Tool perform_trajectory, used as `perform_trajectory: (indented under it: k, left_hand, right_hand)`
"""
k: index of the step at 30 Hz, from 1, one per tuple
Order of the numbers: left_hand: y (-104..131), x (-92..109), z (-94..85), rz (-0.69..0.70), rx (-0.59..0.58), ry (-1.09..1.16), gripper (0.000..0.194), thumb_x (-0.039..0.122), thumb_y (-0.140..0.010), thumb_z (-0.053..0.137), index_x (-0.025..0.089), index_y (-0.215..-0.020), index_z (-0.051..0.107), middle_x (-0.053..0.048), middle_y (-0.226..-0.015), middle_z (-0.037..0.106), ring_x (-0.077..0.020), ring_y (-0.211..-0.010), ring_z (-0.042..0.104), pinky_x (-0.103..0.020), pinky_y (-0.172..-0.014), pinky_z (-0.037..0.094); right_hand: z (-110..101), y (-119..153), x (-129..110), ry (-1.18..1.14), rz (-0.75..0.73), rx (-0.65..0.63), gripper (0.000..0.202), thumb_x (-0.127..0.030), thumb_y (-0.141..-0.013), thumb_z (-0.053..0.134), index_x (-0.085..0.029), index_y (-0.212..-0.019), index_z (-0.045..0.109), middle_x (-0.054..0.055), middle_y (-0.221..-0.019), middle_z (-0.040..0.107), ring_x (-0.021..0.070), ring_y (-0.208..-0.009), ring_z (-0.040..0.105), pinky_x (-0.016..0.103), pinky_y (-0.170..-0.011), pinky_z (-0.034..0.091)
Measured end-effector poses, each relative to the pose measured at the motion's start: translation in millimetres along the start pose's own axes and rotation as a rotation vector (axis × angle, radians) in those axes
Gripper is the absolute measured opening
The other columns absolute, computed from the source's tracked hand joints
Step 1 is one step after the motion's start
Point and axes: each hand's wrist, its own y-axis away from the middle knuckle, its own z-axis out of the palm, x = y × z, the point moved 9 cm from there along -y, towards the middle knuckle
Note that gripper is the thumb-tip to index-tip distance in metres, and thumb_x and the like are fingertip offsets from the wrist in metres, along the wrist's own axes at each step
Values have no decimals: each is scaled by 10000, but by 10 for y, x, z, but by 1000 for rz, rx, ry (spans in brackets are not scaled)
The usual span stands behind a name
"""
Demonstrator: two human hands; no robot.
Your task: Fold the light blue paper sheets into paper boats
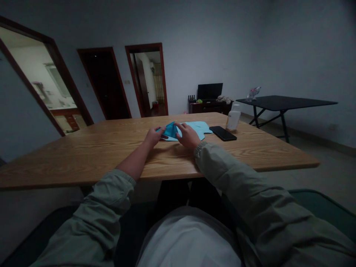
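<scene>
A folded piece of bright blue sheet [170,130], paper or cloth, is raised a little off the wooden table [111,148]. Its left end is pinched in my left hand [154,137], between thumb and fingers. My right hand [189,137] has its fingers bent at the right edge of the same piece, seemingly gripping it. Under and behind that hand lie light blue sheets [198,128] with uneven, cut-looking outlines. Their lower parts are partly hidden by my hands.
Right of the sheets lies a black smartphone [223,133]. A white bottle [233,118] stands just behind it. Farther off are a black folding table [286,102], a TV [210,91] on a dark cabinet, and doorways in the back wall.
</scene>
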Motion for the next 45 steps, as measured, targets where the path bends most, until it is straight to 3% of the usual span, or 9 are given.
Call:
perform_trajectory:
  k: [8, 14, 16, 20, 23, 31, 45]
  left_hand:
    - [27, 13, 32, -34, 53, 65, 399, 496, -771, 680, 136, -919, 590, -32, -701, 653, -178, -553, 681, -273, -519, 547]
    - [20, 41, 6, 14, 83, 75, 424, 519, -722, 711, 136, -874, 612, -27, -687, 647, -161, -594, 666, -278, -588, 547]
    - [34, 93, 78, 59, 11, 95, 460, 540, -703, 717, 135, -907, 640, -50, -781, 676, -179, -723, 683, -285, -658, 548]
    - [77, 174, 292, 135, -177, 125, 594, 488, -633, 789, 142, -1094, 645, -117, -1089, 683, -247, -980, 660, -352, -809, 531]
    - [80, 215, 330, 208, -188, 127, 698, 425, -582, 835, 125, -1173, 617, -167, -1219, 634, -283, -1021, 648, -389, -847, 520]
    - [79, 246, 266, 280, -143, 24, 623, 455, -692, 754, 89, -1181, 633, -151, -1091, 701, -282, -1048, 640, -381, -909, 497]
    - [76, 170, 255, 235, -143, -41, 595, 411, -744, 710, 94, -1230, 578, -162, -1099, 688, -270, -968, 672, -387, -811, 550]
  right_hand:
    - [24, -9, -133, 53, 13, -27, 656, -265, -873, 499, -191, -1495, 304, 148, -1296, 533, 280, -1078, 543, 357, -884, 449]
    - [111, 10, -219, -59, -66, -71, 661, -279, -840, 544, -195, -1470, 364, 136, -1401, 470, 244, -1050, 579, 337, -887, 470]
    - [136, -9, -190, -192, -42, -72, 671, -274, -836, 553, -179, -1471, 359, 129, -1325, 545, 192, -904, 620, 305, -840, 485]
    - [151, -62, -64, -449, 87, -53, 571, -268, -865, 524, -194, -1424, 435, 36, -984, 699, 109, -643, 593, 236, -693, 489]
    - [132, -78, -71, -558, 94, -44, 501, -301, -879, 518, -199, -1369, 505, 27, -959, 710, 94, -615, 579, 215, -640, 478]
    - [162, -65, -89, -554, 100, -79, 562, -340, -882, 541, -194, -1418, 449, 60, -1054, 714, 77, -547, 542, 220, -611, 467]
    - [141, -54, -135, -468, 57, -131, 526, -305, -914, 503, -227, -1429, 433, 42, -1051, 721, 110, -625, 620, 237, -699, 485]
